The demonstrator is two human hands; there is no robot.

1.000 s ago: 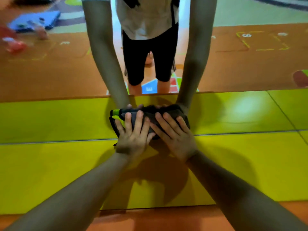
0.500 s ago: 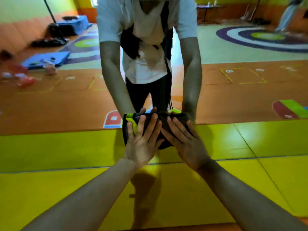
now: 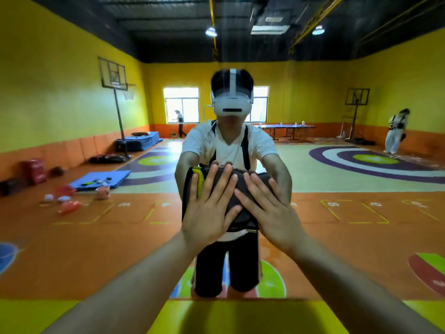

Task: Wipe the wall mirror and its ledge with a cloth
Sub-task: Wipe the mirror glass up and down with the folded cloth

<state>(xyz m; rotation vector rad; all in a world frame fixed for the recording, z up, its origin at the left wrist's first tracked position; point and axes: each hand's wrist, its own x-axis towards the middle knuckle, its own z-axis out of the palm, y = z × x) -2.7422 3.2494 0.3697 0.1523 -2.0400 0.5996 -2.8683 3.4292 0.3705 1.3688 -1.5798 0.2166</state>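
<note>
while the cloth (image 3: 237,201) sits flat against the wall mirror (image 3: 72,104) at about chest height in the reflection, both palms press it to the glass; it is a dark, folded, thick pad with a yellow-green edge showing at its upper left, bunched rather than spread; the left hand (image 3: 207,213) covers its left half with fingers splayed and straight, the right hand (image 3: 269,213) covers the right half the same way, so neither grip is curled around the fabric, each is wide and flat, pinning it by pressure alone; to do this stroke well, i judge the pressure should be kept even across both palms and the passes overlapped, so no streaks are left; the folded edge should be watched, since a loose pad could slip from under flat hands; below, the yellow ledge (image 3: 240,317) runs along the foot of the glass, well under the cloth; the mirror reflects a gym hall with orange floor.
</note>
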